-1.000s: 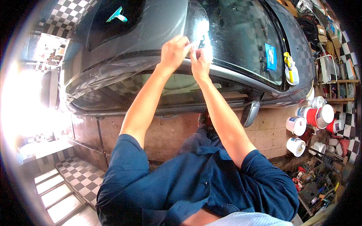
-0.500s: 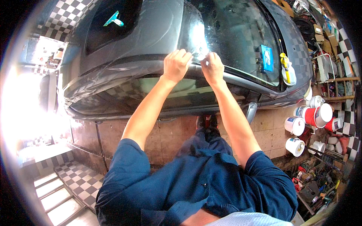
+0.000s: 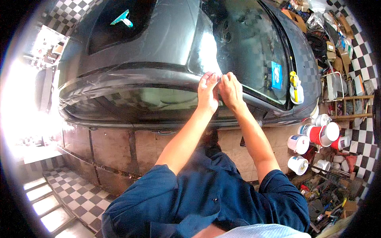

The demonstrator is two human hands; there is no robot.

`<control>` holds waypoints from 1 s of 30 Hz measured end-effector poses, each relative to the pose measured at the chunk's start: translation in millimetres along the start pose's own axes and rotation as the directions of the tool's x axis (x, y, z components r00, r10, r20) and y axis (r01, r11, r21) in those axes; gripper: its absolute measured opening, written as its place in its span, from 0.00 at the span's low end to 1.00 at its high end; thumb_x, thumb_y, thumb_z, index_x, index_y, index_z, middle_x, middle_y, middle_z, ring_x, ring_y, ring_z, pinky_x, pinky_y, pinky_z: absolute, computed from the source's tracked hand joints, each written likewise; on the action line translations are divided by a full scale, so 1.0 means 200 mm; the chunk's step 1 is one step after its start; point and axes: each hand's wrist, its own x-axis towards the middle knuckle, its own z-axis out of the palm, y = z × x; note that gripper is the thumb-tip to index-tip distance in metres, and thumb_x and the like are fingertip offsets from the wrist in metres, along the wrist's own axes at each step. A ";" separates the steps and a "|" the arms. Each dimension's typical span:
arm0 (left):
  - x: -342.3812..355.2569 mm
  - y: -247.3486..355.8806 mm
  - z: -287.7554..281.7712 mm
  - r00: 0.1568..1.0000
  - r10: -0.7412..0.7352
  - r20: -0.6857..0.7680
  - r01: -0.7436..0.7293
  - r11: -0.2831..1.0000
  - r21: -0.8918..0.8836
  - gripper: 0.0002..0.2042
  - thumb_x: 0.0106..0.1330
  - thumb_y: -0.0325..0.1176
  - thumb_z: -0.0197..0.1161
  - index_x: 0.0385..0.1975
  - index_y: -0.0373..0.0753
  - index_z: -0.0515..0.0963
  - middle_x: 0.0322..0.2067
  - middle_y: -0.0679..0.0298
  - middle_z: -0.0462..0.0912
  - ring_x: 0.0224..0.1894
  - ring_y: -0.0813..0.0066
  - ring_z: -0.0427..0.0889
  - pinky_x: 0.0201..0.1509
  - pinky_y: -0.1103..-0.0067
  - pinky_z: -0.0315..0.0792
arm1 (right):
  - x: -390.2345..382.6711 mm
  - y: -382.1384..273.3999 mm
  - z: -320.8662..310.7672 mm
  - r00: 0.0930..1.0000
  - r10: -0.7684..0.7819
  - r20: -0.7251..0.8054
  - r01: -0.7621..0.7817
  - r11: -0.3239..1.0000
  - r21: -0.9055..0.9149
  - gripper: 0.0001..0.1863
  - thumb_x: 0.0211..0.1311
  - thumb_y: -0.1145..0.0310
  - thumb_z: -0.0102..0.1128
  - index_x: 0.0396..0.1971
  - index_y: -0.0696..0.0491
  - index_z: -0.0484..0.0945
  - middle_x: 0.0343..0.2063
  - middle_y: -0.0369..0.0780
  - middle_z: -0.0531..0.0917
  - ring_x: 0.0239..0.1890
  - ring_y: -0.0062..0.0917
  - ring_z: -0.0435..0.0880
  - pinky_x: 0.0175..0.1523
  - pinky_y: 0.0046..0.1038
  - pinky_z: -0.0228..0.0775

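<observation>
Upper left: teal squeegee (image 3: 123,18) on the dark roof panel (image 3: 104,37). Upper centre: clear film (image 3: 207,51) over the roof's front edge, strongly glared. Centre: left hand (image 3: 208,90), fingertips apparently pinching film; right hand (image 3: 231,92) close beside, likewise; exact grip obscured. Risk (judged): uneven pull could crease or tear film; wet fingertips might slip. Right: yellow-topped spray bottle (image 3: 296,93).

The car (image 3: 166,39) is dark grey, with a black sunroof (image 3: 109,37). The squeegee (image 3: 123,19) is teal and white, the card (image 3: 276,75) blue, the spray bottle (image 3: 297,94) white and yellow. The shirt (image 3: 190,198) is navy. Buckets (image 3: 298,144) show white and red; the tiles (image 3: 81,190) at lower left are checkered black and white.
</observation>
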 end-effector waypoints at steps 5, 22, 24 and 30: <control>0.08 -0.09 0.02 0.992 0.061 -0.110 -0.065 0.997 -0.028 0.07 0.60 0.27 0.63 0.36 0.37 0.74 0.32 0.63 0.79 0.35 0.74 0.79 0.41 0.80 0.74 | -0.02 0.09 -0.05 0.994 -0.043 0.097 0.014 0.961 0.277 0.07 0.50 0.76 0.55 0.30 0.56 0.70 0.30 0.45 0.74 0.32 0.41 0.75 0.36 0.37 0.70; 0.11 -0.10 -0.04 0.978 0.118 -0.171 -0.079 0.972 0.221 0.08 0.64 0.27 0.58 0.38 0.32 0.69 0.41 0.52 0.79 0.41 0.65 0.81 0.46 0.74 0.76 | 0.34 0.25 0.32 0.641 0.485 0.595 -0.622 -0.126 0.773 0.07 0.57 0.69 0.60 0.29 0.58 0.80 0.18 0.34 0.78 0.16 0.16 0.72 0.21 0.17 0.61; 0.10 -0.11 -0.04 0.980 0.121 -0.156 -0.076 0.961 0.265 0.08 0.64 0.27 0.58 0.38 0.32 0.69 0.41 0.52 0.79 0.40 0.65 0.81 0.46 0.74 0.76 | 0.29 0.33 0.39 0.700 0.530 0.478 -0.525 -0.072 0.848 0.07 0.57 0.70 0.60 0.25 0.57 0.78 0.17 0.35 0.77 0.16 0.16 0.71 0.21 0.17 0.60; 0.12 -0.13 -0.12 0.978 0.154 -0.139 -0.103 0.942 0.319 0.06 0.63 0.26 0.59 0.36 0.33 0.72 0.37 0.54 0.81 0.36 0.70 0.81 0.41 0.76 0.77 | 0.48 0.42 0.40 0.689 0.183 0.701 -0.517 -0.553 0.653 0.15 0.64 0.65 0.45 0.42 0.63 0.70 0.35 0.48 0.80 0.36 0.34 0.79 0.43 0.31 0.72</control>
